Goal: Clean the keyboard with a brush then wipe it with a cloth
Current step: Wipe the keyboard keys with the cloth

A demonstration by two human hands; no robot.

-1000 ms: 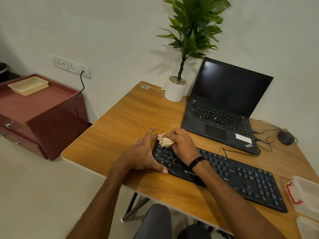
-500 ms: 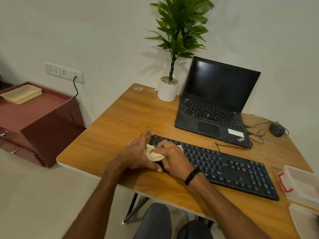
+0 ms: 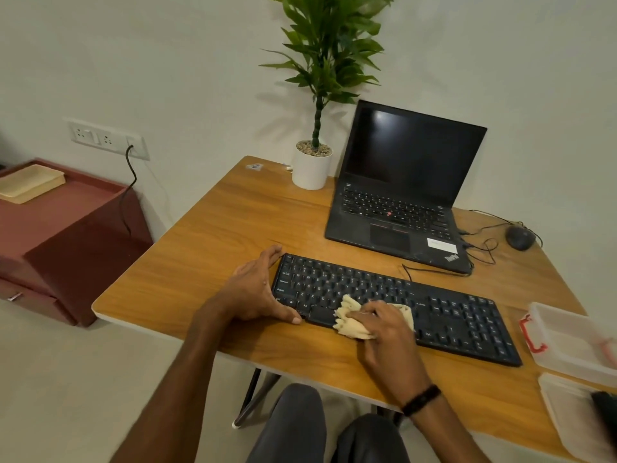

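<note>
A black keyboard (image 3: 434, 305) lies across the front of the wooden desk (image 3: 217, 248). My right hand (image 3: 384, 332) grips a crumpled cream cloth (image 3: 350, 320) and presses it on the front row of keys, around the space bar. My left hand (image 3: 257, 289) rests at the keyboard's left end, fingers along its edge and thumb at the front corner, holding it steady. No brush is in view.
An open black laptop (image 3: 400, 195) stands behind the keyboard, with a potted plant (image 3: 312, 168) to its left and a mouse (image 3: 519, 237) with loose cables to its right. A clear plastic box (image 3: 574, 342) and a lid (image 3: 574, 416) sit at the desk's right edge. A red cabinet (image 3: 66, 235) stands left.
My right hand has slid the cloth from the keyboard's left end rightward along the front row. My left hand stayed at the left end. The camera view shifted a little.
</note>
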